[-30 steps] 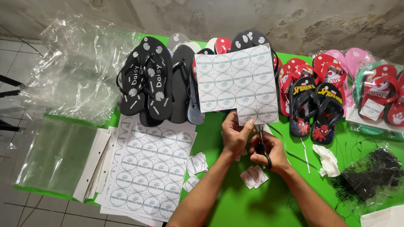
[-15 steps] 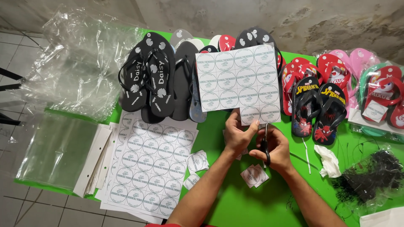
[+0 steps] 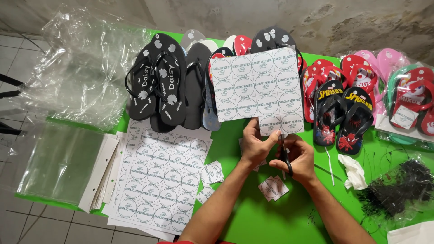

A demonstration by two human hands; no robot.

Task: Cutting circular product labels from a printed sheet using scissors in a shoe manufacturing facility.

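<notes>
two bare forearms and a small piece of red cloth

the person's body shows only as two forearms and two hands, seen from above. both forearms are bare from the bottom edge of the picture up to the wrists, with no sleeve on them. the left hand [image 3: 254,145] has no glove, and i see no ring on its fingers. the right hand [image 3: 294,156] is also without a glove. no watch and no bracelet shows on either wrist. at the bottom edge, near the left elbow, a thin strip of red cloth [image 3: 174,242] is visible; how the garment is cut i cannot tell.
</notes>
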